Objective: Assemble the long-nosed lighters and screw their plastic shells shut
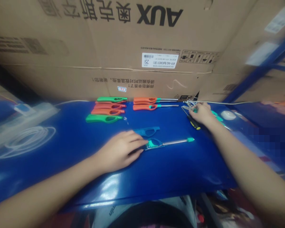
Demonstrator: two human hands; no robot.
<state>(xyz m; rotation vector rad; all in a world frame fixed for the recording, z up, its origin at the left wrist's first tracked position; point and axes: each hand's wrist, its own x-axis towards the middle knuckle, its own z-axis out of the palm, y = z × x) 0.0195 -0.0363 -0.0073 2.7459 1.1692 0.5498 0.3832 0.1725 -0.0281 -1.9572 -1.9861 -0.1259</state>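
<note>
My left hand [120, 150] lies on the blue table [61, 148], fingers stretched over the handle end of a blue lighter [156, 143] with a metal tube and a teal tip. A loose blue handle shell [147, 130] lies just behind it. My right hand [202, 113] reaches to the far right, fingers curled over a small pile of metal and teal parts [188, 105]. A black screwdriver with a yellow end [194, 123] lies under that hand.
Rows of orange and green lighter handles [108, 109] and two orange lighters with tubes [152, 104] lie at the table's back. Big cardboard boxes [142, 47] wall off the rear. A coiled white cable [26, 141] sits left, a white object [228, 115] right.
</note>
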